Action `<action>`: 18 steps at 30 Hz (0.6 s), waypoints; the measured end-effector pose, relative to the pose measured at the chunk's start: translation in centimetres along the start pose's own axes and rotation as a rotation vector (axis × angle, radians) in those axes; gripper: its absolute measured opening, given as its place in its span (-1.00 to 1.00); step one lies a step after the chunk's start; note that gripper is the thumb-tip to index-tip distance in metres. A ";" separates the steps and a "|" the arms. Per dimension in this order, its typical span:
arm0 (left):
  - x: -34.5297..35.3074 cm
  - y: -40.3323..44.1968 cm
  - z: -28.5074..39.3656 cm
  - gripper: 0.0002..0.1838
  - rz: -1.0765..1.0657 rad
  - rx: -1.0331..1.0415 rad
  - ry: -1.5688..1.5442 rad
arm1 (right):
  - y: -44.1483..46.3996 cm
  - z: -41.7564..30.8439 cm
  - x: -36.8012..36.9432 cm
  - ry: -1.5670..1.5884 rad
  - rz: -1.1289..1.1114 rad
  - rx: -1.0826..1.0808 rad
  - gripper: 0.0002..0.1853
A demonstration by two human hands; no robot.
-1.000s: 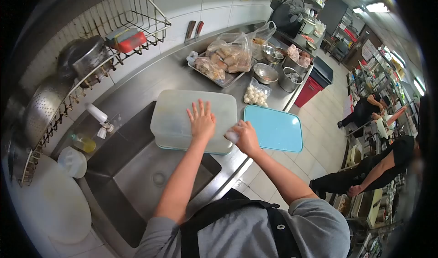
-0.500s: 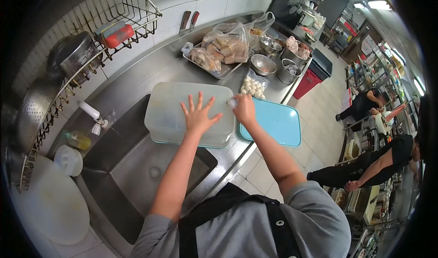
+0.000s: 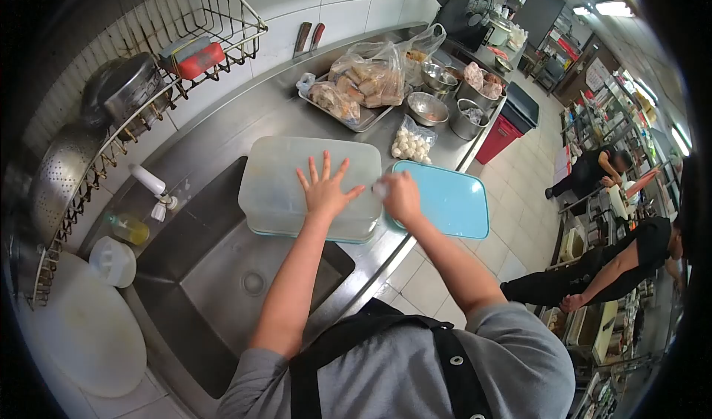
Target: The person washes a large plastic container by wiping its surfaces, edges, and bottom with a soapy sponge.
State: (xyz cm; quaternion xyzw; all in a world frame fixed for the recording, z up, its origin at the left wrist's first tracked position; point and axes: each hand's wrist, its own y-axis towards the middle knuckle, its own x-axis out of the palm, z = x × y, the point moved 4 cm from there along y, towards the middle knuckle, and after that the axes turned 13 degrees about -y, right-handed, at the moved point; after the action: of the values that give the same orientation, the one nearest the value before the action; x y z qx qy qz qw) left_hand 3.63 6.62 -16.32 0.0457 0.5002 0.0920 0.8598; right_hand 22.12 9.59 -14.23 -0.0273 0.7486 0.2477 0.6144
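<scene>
A translucent plastic container [image 3: 278, 174] lies upside down across the counter and the sink's edge. My left hand [image 3: 325, 190] is spread flat on its upturned bottom, fingers apart. At the container's right end, my right hand [image 3: 401, 198] is closed around a small whitish wad [image 3: 380, 189], mostly hidden by the fingers, perhaps a cloth. Beside that hand lies a light blue lid [image 3: 452, 200], reaching over the counter's front edge. A bag of white balls [image 3: 412, 143] sits just behind the lid.
The steel sink [image 3: 222, 271] is below the container, with a faucet [image 3: 154, 189] at left. Behind stand a tray of bagged food [image 3: 361, 93], metal bowls [image 3: 428, 109] and pots [image 3: 470, 119]. A wire rack [image 3: 119, 141] hangs upper left. Two people [image 3: 604, 267] [image 3: 593, 170] are at right.
My left hand has spread its thumb out wider on the container. My right hand, still closed on the wad, has shifted along the container's right end. The camera view has moved slightly.
</scene>
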 end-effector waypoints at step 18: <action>-0.1 0.2 0.2 -0.10 0.030 0.046 -0.011 | -2.9 0.1 -1.0 0.037 -0.029 -0.050 -0.80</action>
State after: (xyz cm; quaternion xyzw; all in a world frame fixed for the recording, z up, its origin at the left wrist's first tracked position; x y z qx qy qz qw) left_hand 3.72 6.74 -16.07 0.0735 0.4965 0.0929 0.8599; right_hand 23.50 6.82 -14.28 -0.0583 0.7531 0.2568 0.6029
